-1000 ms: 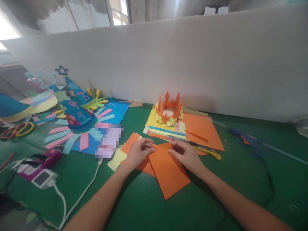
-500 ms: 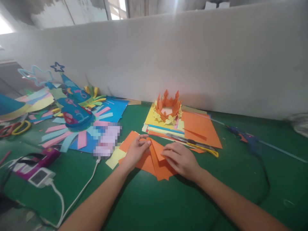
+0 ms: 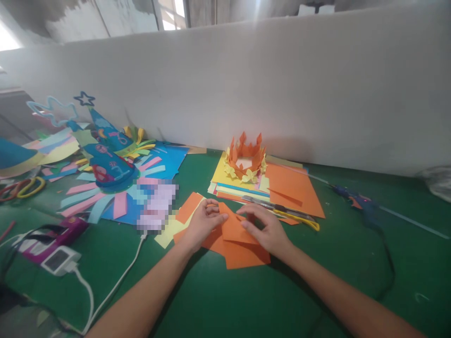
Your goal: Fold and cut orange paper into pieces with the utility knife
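An orange piece of paper (image 3: 236,233) stands tilted between my hands, above other orange sheets (image 3: 246,258) on the green table. My left hand (image 3: 205,220) pinches its upper left edge between thumb and fingers. At the paper's right side, my right hand (image 3: 266,230) has its thumb and forefinger apart; the thumb tip lies at the paper, though firm contact is hard to make out. Pale yellow paper (image 3: 165,234) shows under more orange paper, left of my left hand. Beyond my hands, an orange paper crown (image 3: 243,162) with yellow flowers rests on a stack of coloured paper (image 3: 219,180).
A utility knife (image 3: 268,203) and yellow-handled scissors (image 3: 310,222) lie behind my right hand. Farther right is a blue glue gun (image 3: 359,202) with its cord. Decorated cone hats (image 3: 111,164), a phone (image 3: 158,206), a power strip (image 3: 63,237) and white cables are at left.
The upper orange paper has swung to the right and now faces me more broadly. My right hand's thumb and forefinger have parted. My left hand has shifted slightly right.
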### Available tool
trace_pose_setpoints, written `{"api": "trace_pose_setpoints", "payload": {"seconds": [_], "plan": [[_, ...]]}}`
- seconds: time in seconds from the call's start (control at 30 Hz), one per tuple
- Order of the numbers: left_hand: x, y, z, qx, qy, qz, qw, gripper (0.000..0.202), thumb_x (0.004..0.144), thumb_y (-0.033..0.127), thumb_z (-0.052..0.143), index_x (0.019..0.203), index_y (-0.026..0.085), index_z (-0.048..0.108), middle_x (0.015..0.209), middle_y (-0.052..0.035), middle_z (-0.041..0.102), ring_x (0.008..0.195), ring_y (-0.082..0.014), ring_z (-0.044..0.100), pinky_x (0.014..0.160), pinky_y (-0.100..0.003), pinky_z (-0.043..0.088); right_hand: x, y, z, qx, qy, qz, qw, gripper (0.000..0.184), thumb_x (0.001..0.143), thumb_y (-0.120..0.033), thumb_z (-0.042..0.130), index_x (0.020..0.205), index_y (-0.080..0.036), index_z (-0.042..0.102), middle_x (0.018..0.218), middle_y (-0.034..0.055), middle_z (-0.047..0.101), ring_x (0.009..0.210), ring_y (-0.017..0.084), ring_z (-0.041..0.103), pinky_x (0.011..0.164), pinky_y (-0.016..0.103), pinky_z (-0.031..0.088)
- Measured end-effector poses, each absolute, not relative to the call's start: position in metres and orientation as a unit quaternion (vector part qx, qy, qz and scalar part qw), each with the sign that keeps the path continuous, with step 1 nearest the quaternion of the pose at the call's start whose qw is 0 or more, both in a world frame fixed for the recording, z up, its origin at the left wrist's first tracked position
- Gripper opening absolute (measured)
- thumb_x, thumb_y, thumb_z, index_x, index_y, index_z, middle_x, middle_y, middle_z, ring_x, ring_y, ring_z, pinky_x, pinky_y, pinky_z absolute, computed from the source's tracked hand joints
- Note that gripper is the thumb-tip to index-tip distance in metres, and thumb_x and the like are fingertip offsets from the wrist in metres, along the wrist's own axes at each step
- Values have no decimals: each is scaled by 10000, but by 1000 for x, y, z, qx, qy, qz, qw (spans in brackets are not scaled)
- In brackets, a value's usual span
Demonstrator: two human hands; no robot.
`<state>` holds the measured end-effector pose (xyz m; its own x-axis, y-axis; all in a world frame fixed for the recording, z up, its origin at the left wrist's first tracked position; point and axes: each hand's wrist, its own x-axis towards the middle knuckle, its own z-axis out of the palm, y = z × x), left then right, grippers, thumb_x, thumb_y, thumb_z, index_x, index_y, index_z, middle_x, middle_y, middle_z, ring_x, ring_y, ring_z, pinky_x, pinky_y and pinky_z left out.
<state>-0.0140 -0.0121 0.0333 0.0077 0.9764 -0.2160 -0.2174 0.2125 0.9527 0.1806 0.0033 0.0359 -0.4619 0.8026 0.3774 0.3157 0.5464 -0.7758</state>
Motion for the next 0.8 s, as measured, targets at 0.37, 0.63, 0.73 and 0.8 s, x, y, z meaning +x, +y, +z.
{"api": "trace_pose_setpoints", "payload": {"seconds": [0.37, 0.63, 0.73, 0.8], "plan": [[-8, -16, 32, 407, 474, 481, 615, 494, 627, 268, 788, 991, 192, 463, 770, 32, 558, 694, -98, 592, 642, -213, 441, 175, 9, 38, -442, -635, 570, 277, 360, 691, -411, 691, 944, -177, 584, 719, -16, 619, 643, 146, 591, 645, 293, 460], [-8, -14, 30, 422, 490, 476, 596, 486, 632, 232, 774, 1010, 195, 471, 788, 15, 594, 741, -115, 599, 675, -231, 463, 174, 9, 41, -444, -627, 582, 266, 372, 688, -390, 691, 957, -176, 550, 644, -61, 536, 565, 111, 515, 574, 257, 398], [-7, -13, 30, 424, 487, 484, 590, 474, 621, 230, 786, 976, 186, 476, 826, 3, 592, 766, -108, 597, 718, -236, 471, 174, 9, 40, -443, -615, 590, 278, 395, 677, -395, 706, 970, -184, 545, 667, -50, 565, 587, 122, 543, 588, 270, 423], [-6, -14, 31, 432, 492, 475, 587, 458, 638, 252, 779, 971, 185, 473, 819, 1, 597, 750, -106, 596, 689, -226, 469, 175, 8, 40, -445, -601, 596, 293, 430, 673, -390, 713, 1009, -193, 532, 687, -43, 588, 603, 129, 563, 602, 279, 437]]}}
